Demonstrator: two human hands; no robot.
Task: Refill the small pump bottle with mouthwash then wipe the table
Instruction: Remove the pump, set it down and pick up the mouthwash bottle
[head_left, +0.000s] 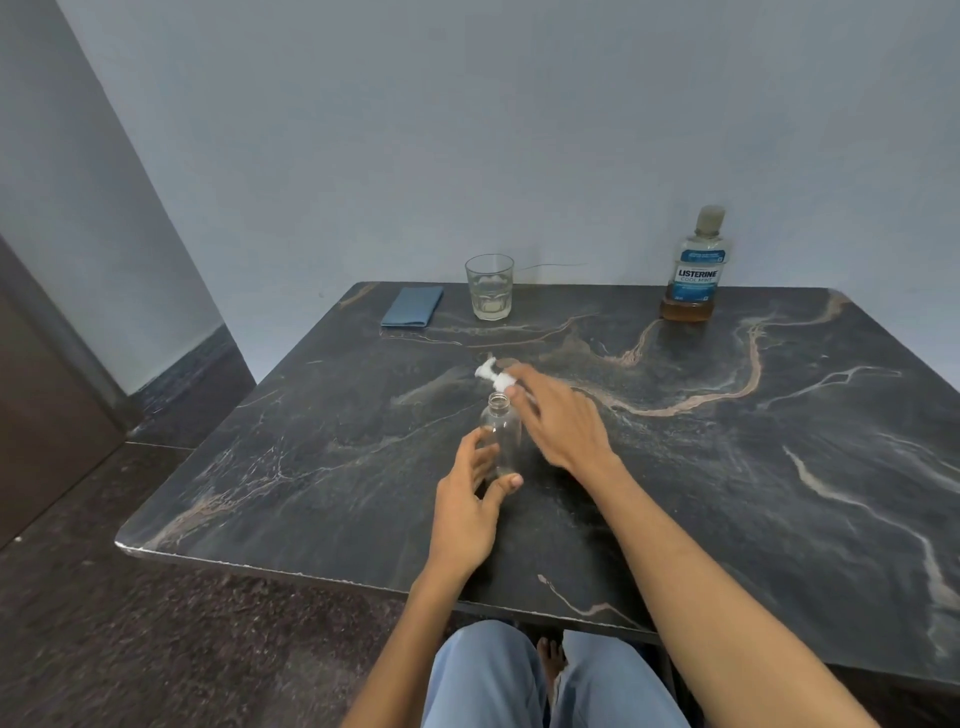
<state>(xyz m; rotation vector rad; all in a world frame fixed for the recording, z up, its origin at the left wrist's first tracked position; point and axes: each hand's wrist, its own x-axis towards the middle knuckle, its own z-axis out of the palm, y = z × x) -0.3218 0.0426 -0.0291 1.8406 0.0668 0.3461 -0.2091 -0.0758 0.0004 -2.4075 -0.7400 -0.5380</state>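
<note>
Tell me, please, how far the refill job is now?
Done: the pump is off the small bottle, whose neck is open. In hand: right hand at the pump, left hand around the bottle. Left: pouring from the still-capped mouthwash, then wiping with the cloth.

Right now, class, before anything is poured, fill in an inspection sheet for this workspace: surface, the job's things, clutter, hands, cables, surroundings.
Surface: dark veined stone table, near edge chipped.
Job's things: small clear bottle upright, uncapped, looks empty; white pump head off the bottle, at the right fingertips; mouthwash bottle capped, far right, low on amber liquid; folded blue cloth far left.
Clutter: drinking glass beside the cloth.
Hands: left hand loosely around the small bottle's base; right hand at the pump head, grip unclear.
Cables: a thin line along the wall behind the glass, possibly a wire.
Surroundings: plain wall, dark floor.
</note>
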